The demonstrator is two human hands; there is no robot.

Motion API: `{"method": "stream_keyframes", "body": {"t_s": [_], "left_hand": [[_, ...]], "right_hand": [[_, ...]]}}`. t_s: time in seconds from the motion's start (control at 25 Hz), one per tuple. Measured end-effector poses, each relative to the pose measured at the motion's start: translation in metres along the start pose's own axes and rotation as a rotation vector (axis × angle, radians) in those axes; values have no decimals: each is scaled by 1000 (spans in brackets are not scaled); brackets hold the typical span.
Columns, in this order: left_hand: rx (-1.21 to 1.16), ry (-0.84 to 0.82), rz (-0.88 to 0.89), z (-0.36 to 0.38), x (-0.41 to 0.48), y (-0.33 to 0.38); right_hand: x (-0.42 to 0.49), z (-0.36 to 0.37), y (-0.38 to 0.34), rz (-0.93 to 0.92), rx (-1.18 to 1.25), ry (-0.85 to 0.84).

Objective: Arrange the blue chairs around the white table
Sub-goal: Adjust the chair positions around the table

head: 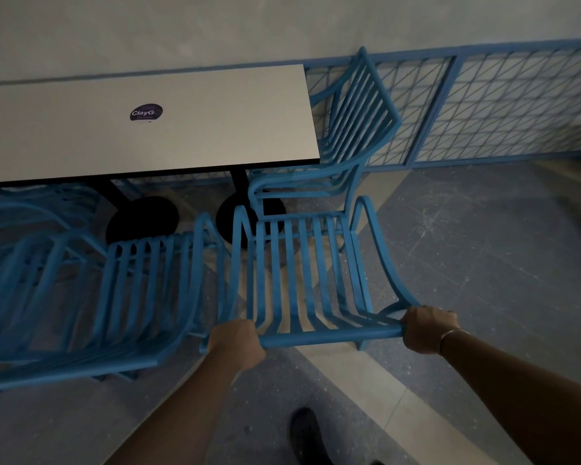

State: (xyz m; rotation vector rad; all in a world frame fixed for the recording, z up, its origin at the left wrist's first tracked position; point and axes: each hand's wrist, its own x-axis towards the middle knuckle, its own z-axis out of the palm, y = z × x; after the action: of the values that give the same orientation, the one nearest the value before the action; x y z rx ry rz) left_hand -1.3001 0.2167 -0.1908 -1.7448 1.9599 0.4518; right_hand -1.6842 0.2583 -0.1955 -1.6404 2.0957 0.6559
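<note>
A plain, pale grey wall (155, 25) fills the top of the view. In front of it stands a low blue metal fence (524, 105) made of framed panels with diagonal wire mesh. The floor (483, 250) is speckled blue-grey and scuffed, crossed by a pale cream stripe (356, 374). The light is dim.

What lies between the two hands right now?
Only the top rail of the blue chair; the left hand and right hand grip its two ends, as the head view shows.
</note>
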Motion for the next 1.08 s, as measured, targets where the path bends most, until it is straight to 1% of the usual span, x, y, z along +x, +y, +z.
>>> {"method": "stream_keyframes", "body": {"t_s": [0.24,0.48,0.64,0.8,0.92,1.0,1.08], "left_hand": [[11,-13,-26,0,-2,2],[18,-4,-2,-3,-2,5],[1,-14,11,-1,-9,7],[-26,-22,22,-1,-7,2],[-69,-21,63,0,-8,-2],[-73,44,106,2,-16,-4],[-80,161,156,7,-34,-8]], "right_hand": [[-7,-6,-4,6,-11,-9],[-16,-7,-1,2,25,-4],[-20,-4,-2,14,-4,-18],[-31,2,-15,45,-6,100],[-50,9,-30,32,-59,185],[-69,14,-45,-3,-41,247],[-93,23,-62,-42,26,287]]}}
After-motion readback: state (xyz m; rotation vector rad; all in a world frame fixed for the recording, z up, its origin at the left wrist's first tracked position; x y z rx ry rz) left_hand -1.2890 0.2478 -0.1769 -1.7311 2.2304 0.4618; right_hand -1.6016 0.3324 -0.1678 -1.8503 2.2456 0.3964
